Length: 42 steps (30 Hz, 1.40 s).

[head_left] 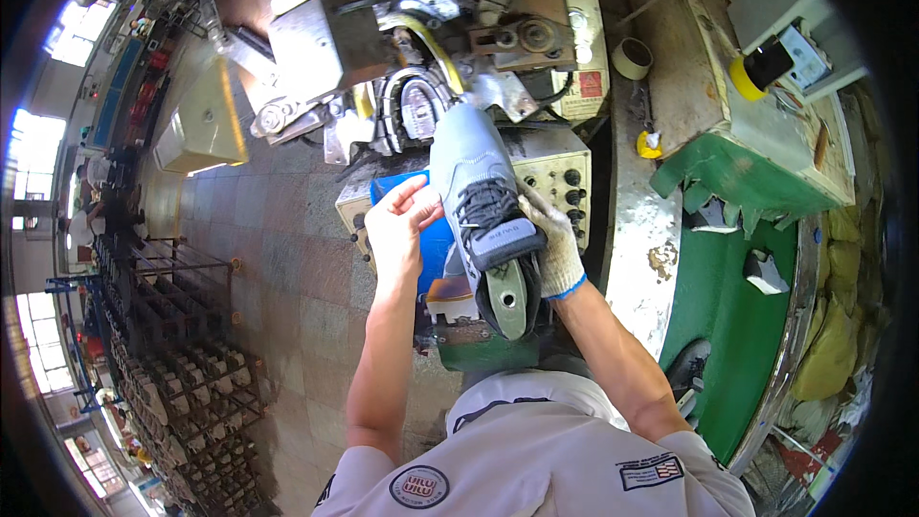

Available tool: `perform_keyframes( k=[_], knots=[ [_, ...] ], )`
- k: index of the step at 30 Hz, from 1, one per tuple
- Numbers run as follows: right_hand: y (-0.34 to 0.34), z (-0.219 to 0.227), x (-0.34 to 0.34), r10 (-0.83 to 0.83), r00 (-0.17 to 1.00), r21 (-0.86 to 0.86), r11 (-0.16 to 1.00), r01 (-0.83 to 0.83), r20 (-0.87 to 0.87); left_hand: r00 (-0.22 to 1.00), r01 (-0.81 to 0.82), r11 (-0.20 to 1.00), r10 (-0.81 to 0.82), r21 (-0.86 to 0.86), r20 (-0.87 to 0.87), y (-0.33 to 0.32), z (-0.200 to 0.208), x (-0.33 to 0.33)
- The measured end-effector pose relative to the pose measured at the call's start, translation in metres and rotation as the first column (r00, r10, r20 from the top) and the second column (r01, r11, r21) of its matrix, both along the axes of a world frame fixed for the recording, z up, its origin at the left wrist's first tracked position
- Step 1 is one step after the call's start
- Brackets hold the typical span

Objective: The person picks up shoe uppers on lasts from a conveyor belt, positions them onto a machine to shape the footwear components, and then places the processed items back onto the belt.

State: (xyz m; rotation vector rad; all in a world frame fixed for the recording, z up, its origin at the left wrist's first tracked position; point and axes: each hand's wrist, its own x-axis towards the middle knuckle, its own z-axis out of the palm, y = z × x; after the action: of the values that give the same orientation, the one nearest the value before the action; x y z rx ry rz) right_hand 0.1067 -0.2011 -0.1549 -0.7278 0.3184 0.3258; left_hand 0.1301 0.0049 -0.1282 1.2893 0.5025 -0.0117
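A grey shoe upper [471, 148] with black laces sits on a green last [507, 299] and is held up in front of me. Its toe points away, close to the metal clamps of a machine [418, 105]. My right hand [553, 241], in a cream knit glove with a blue cuff, grips the shoe from its right side near the heel; some fingers are hidden behind it. My bare left hand [397, 220] is just left of the shoe, fingers partly bent and apart, fingertips close to its side. Whether they touch it, I cannot tell.
Control panels with black knobs [572, 196] flank the space below the machine head. A blue sheet [438, 254] hangs behind my left hand. On the right stand a green-lined trough [732, 325] holding shoes and a bench with a tape roll [632, 58]. Racks [182, 364] line the left floor.
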Motion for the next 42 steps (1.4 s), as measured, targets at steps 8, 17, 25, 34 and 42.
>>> perform_keyframes(
  k=[8, 17, 25, 34, 42],
  knots=[
    [0.059, 0.01, 0.051, -0.028, 0.99, -0.169, 0.984, 0.051, 0.137, 0.962, -0.152, 0.985, 0.166, -0.08, 0.216, 0.028, -0.004, 0.02],
    [0.086, -0.019, 0.073, -0.119, 0.989, -0.039, 0.992, 0.123, 0.089, 0.998, -0.014, 0.924, -0.013, -0.381, -0.069, 0.013, -0.03, 0.024],
    [0.096, -0.042, 0.074, -0.179, 0.978, -0.063, 0.98, 0.187, 0.107, 0.995, 0.085, 0.932, -0.098, -0.353, -0.02, 0.028, -0.053, 0.036],
    [0.094, -0.048, 0.07, -0.15, 0.989, -0.114, 0.982, 0.148, -0.004, 0.994, 0.092, 0.967, -0.076, -0.238, 0.075, 0.023, -0.074, 0.034],
    [0.088, -0.072, 0.082, -0.194, 0.964, -0.186, 0.956, 0.227, 0.182, 0.991, 0.091, 0.926, -0.048, -0.366, 0.126, 0.013, -0.085, 0.038]
  ],
)
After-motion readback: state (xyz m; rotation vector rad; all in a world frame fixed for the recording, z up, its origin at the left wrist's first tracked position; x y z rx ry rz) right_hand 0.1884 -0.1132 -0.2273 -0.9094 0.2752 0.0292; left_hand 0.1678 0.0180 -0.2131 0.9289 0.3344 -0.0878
